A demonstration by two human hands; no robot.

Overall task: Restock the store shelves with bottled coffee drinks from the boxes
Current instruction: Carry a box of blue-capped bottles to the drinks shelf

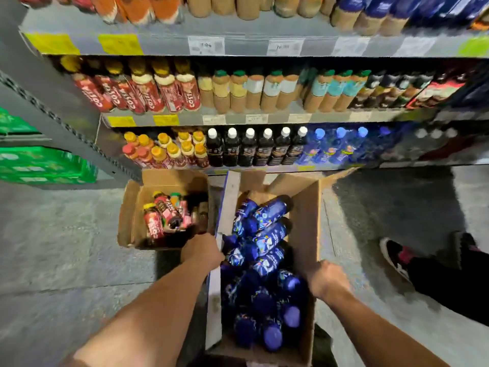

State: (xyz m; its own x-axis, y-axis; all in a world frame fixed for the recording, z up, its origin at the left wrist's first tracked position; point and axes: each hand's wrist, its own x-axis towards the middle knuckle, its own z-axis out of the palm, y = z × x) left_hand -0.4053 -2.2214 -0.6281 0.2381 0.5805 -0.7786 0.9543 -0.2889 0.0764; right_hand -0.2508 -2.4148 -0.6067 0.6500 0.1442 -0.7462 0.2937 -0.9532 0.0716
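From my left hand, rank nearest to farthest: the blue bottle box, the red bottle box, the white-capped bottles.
1. Blue bottle box: the left hand grips its left wall.
2. Red bottle box: just ahead, to the left.
3. White-capped bottles: farther ahead, beyond both boxes.

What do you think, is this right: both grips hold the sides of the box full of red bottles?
Not quite. Head view: the left grip and right grip hold the sides of the box full of blue bottles. The red bottles lie in the smaller box to its left.
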